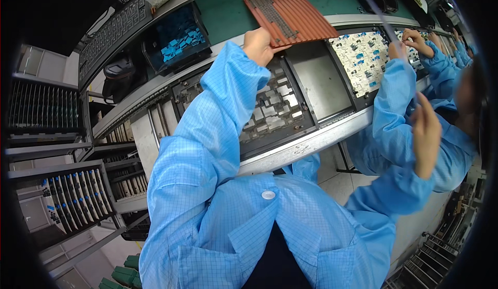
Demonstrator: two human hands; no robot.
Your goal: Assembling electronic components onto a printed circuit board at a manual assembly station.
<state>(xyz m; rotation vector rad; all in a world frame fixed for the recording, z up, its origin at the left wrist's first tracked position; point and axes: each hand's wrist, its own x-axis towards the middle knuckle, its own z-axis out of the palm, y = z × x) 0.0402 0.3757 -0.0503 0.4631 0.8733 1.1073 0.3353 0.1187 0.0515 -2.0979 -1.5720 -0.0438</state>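
Note:
My left hand (259, 47) grips the near-left corner of a reddish-brown ridged tray (306, 17), tilted above the line. Dark small parts (276, 17) sit in rows along the tray's left side. Out to the right, my right hand (427, 136) is raised, with a long translucent strip (383, 19) running up and away from its fingers. The strip is blurred and its far end leaves the view. Below the tray lies a dark carrier frame (275, 105) with metal-coloured cut-outs, partly covered by my left sleeve.
A white circuit board (359, 63) lies on the line at the right, where a co-worker's hands (410, 45) work. A black bin (179, 43) of blue parts and a keyboard (114, 35) stand at the left. Board racks (78, 198) fill the lower left.

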